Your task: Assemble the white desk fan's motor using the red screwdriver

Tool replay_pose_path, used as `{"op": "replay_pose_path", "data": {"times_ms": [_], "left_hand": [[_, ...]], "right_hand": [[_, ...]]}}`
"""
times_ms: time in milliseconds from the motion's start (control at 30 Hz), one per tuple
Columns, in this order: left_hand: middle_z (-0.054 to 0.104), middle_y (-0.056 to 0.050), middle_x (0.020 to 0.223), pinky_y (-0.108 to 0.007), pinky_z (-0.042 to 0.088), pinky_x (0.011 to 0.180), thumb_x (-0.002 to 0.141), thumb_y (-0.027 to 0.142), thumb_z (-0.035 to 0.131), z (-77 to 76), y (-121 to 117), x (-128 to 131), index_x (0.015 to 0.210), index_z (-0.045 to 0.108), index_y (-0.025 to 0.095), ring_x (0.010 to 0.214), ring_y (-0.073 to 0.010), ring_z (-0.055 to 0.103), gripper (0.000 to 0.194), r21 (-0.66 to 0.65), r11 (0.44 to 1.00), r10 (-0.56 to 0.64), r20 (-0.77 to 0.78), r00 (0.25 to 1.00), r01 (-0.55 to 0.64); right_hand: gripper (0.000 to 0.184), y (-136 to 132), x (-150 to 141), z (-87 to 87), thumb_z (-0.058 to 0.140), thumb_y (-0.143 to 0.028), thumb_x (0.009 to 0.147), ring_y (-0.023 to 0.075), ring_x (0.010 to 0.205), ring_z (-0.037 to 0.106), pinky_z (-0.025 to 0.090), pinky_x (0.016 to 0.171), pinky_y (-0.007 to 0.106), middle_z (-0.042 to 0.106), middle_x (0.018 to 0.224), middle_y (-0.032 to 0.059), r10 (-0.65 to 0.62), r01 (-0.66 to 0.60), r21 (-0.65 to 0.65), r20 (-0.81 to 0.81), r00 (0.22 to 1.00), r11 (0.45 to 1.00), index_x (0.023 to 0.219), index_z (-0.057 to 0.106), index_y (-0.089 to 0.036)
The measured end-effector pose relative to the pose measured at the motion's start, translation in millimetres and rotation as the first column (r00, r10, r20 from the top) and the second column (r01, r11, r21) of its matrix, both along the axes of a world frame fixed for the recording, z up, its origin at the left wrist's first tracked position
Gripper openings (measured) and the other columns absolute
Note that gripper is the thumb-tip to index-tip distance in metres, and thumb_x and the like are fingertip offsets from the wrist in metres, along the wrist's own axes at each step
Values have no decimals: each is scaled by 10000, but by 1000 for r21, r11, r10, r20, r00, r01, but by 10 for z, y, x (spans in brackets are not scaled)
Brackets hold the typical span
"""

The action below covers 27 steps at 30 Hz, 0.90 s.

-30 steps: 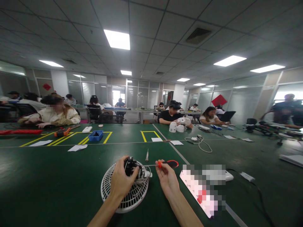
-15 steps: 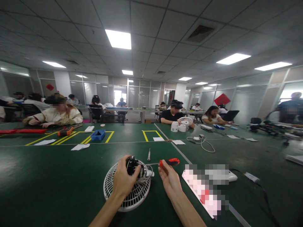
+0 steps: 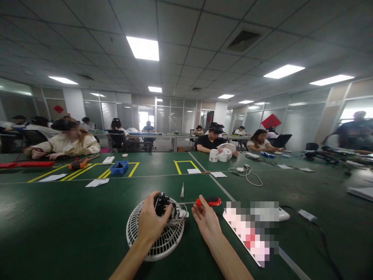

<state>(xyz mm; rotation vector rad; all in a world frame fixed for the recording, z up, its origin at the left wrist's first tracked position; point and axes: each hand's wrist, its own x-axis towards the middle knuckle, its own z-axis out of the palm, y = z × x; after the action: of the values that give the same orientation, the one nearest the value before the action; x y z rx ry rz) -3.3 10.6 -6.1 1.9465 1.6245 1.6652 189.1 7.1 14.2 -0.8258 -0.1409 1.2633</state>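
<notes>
A white fan grille [image 3: 157, 251] lies on the green table with a dark fan motor [image 3: 162, 203] and white wires on top of it. My left hand [image 3: 153, 221] is closed around the motor, thumb on its right side. My right hand [image 3: 207, 217] grips a screwdriver [image 3: 214, 201] with a red and black handle, its shaft level and pointing left at the motor. Whether the tip touches a screw is too small to tell. Just beyond the grille lies a small clear-handled screwdriver [image 3: 182, 191].
Right of my hand lies a pale, blurred-out flat object [image 3: 241, 237] near a white box [image 3: 283, 214] and a black cable [image 3: 323, 241]. Farther off are a blue bin [image 3: 119, 168], paper slips [image 3: 97, 182] and a coiled grey cable [image 3: 250, 175]. Across the table, a person [image 3: 211, 142] handles fan parts.
The whole view has shifted slightly. My left hand stays on the motor, and my right fingers have changed their hold a little on the screwdriver handle.
</notes>
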Motion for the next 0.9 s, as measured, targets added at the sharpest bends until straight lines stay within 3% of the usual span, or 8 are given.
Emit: {"op": "replay_pose_path", "data": {"times_ms": [133, 367, 500, 633, 733, 900], "left_hand": [[677, -118, 1145, -532, 565, 939, 818, 571, 664, -4, 7, -1, 1251, 567, 206, 1057, -326, 675, 575, -5, 1000, 11, -5, 1000, -11], [673, -120, 1149, -541, 559, 950, 807, 566, 679, -12, 4, -21, 1248, 566, 207, 1070, -331, 670, 580, 7, 1000, 7, -15, 1000, -7], [669, -118, 1168, -543, 553, 963, 814, 600, 669, -2, 0, -25, 1258, 561, 212, 1082, -331, 666, 599, -9, 1000, 5, -9, 1000, -5], [666, -124, 1168, -556, 544, 968, 819, 640, 649, 9, -7, -20, 1243, 567, 213, 1098, -348, 660, 607, -25, 1000, 2, 7, 1000, -2], [659, -131, 1194, -551, 536, 984, 825, 631, 649, 17, -14, -22, 1248, 561, 208, 1118, -350, 651, 605, -30, 1000, 4, 3, 1000, -3], [663, -131, 1187, -536, 538, 982, 806, 601, 676, 37, -26, -26, 1235, 566, 204, 1113, -347, 655, 594, 1, 1000, 2, -4, 1000, -2]], "right_hand": [[287, 19, 17, -39, 912, -180, 681, 111, 553, 658, 582, 516, 188, 703, 651, -4, 0, -1, 23, 44, 999, 1000, 827, 666, -162], [248, 0, 44, 18, 847, -52, 653, 146, 705, 737, 630, 678, 212, 756, 740, 35, -7, 6, 83, 17, 1000, 997, 774, 660, -160], [238, -15, 18, 44, 846, -98, 696, 146, 727, 741, 639, 712, 233, 760, 775, 31, 12, -11, 80, -12, 1000, 997, 828, 662, -168], [273, -14, -8, 2, 886, -181, 707, 114, 582, 670, 606, 586, 208, 702, 671, -21, 5, -5, 17, 24, 1000, 1000, 871, 668, -184], [253, -14, -5, -22, 884, -145, 698, 104, 562, 649, 565, 530, 180, 695, 656, -13, 7, -8, 32, 50, 999, 999, 831, 670, -164], [206, -31, 9, 38, 800, -23, 694, 137, 689, 720, 612, 675, 210, 742, 725, 32, 2, -3, 78, 8, 1000, 997, 757, 653, -154]]}}
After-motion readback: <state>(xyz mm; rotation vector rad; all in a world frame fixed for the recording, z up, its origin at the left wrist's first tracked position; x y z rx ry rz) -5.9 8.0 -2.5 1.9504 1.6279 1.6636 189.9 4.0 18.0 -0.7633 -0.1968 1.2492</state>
